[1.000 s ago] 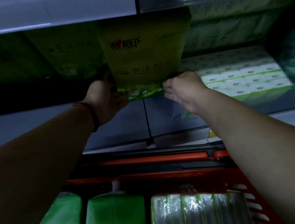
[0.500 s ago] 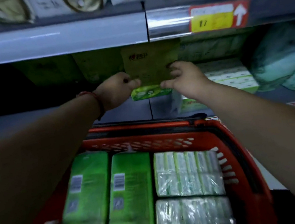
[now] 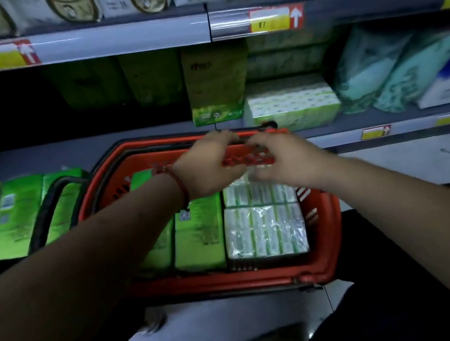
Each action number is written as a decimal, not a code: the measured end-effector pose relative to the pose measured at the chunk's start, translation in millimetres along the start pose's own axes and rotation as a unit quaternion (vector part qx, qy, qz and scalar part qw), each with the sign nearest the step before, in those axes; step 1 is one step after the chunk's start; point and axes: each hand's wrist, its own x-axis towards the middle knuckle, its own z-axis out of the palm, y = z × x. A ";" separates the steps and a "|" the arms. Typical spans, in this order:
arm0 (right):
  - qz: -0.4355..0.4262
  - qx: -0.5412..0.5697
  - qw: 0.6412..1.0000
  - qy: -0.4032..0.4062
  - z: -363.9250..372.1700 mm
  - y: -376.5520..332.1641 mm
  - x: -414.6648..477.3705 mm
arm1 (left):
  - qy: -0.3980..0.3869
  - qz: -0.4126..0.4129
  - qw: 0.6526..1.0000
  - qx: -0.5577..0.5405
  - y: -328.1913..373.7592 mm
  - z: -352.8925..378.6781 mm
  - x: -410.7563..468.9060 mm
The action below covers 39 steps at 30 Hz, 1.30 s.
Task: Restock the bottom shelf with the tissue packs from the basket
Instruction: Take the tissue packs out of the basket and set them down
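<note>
I am hovering my left hand [image 3: 211,169] and right hand [image 3: 280,160], relaxed and empty, over the basket's [image 3: 329,230] tissue packs [image 3: 264,231].

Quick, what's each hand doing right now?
Left hand: open, holding nothing, above the basket.
Right hand: open, holding nothing, though blurred.

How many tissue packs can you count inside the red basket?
4. Left side: outer green pack, partly behind the left arm; inner green pack beside it. Right side: near clear-wrapped pack and far clear-wrapped pack. Others may lie hidden beneath.
</note>
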 end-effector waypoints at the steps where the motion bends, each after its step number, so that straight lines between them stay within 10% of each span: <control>1: -0.007 -0.024 0.999 -0.035 11.2 1.1 -9.3 | -0.015 0.007 1.000 0.000 -0.8 10.1 -10.0; 9: 0.013 -0.179 0.969 -0.169 70.9 14.3 -30.7 | -0.188 -0.035 0.969 0.155 -11.8 57.6 -51.1; 20: -0.006 -0.366 0.900 -0.238 85.4 -17.5 -33.5 | -0.114 0.033 0.935 0.333 -8.1 101.3 -64.3; 39: -0.052 -0.286 0.948 -0.132 70.3 2.7 -40.3 | -0.107 -0.007 0.977 0.183 -16.1 79.7 -57.8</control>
